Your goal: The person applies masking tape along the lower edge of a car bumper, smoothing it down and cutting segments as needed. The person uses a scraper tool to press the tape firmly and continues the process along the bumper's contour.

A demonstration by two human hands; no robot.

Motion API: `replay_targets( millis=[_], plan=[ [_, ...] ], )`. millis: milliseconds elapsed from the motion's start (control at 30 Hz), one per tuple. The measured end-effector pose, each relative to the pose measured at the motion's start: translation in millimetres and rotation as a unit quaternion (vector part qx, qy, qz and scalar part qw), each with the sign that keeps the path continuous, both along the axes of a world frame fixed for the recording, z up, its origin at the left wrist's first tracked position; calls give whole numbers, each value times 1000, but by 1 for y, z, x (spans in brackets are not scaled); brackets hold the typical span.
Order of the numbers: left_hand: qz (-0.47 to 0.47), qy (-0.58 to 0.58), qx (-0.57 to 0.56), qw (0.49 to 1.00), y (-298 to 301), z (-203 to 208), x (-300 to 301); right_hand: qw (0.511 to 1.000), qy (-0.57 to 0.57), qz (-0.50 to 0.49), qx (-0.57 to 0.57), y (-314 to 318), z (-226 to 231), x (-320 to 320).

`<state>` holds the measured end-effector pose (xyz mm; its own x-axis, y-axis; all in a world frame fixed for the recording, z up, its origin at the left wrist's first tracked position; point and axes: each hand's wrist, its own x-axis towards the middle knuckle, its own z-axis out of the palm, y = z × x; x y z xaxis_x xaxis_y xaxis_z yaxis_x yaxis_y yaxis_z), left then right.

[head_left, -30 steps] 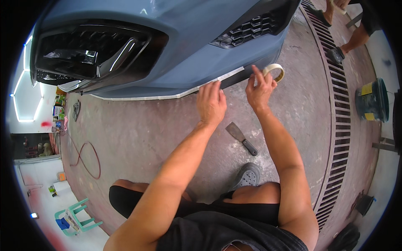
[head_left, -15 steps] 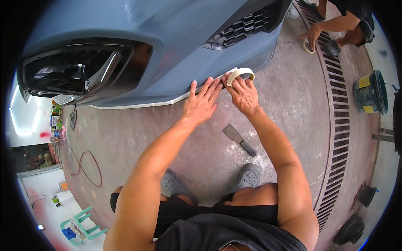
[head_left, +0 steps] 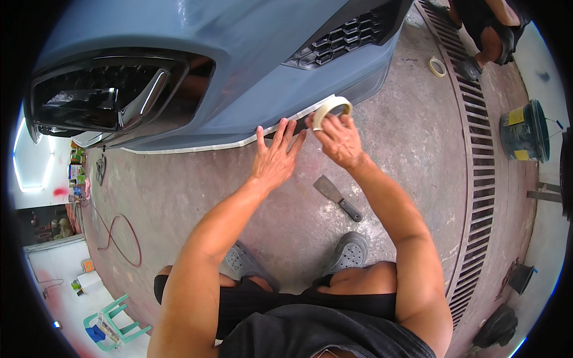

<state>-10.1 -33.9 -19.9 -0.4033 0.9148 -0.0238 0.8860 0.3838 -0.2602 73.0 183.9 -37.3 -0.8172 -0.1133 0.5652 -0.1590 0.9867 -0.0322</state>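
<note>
Along the lower edge of a blue-grey car bumper [head_left: 253, 110] runs a pale strip of masking tape [head_left: 197, 150]. My left hand [head_left: 273, 158] lies against that edge with its fingers spread, holding nothing. In my right hand [head_left: 341, 143] is a cream roll of masking tape [head_left: 321, 113], held close to the edge just right of my left fingertips. Part of the roll's lower side is hidden by my fingers. A dark gap shows under the edge between the two hands. A putty knife [head_left: 337, 198] with a black handle lies on the floor below my hands.
Another person [head_left: 492, 36] crouches at the far right, beside a second tape roll [head_left: 437, 67] on the floor. A drain grate [head_left: 482, 179] runs down the right, with a dark bucket [head_left: 525, 132] beyond. A red hose [head_left: 138, 241] and a green stool [head_left: 122, 322] are at left.
Both my hands have shifted slightly left along the bumper edge, the tape roll with the right one. The other person's hand has let go of the second roll and drawn back.
</note>
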Motion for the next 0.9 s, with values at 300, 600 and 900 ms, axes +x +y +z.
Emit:
replay_targets(
  millis=[300,600,900],
  plan=[
    [-33,-47,130,990,-10,3,-3,999,-40,4,16,-7,-7,-16],
    [-67,-120,188,973,52,17,-4,973,54,-220,-39,62,-13,9],
    [3,-80,80,994,25,7,10,950,98,-124,-270,36,-2,45]
  ],
)
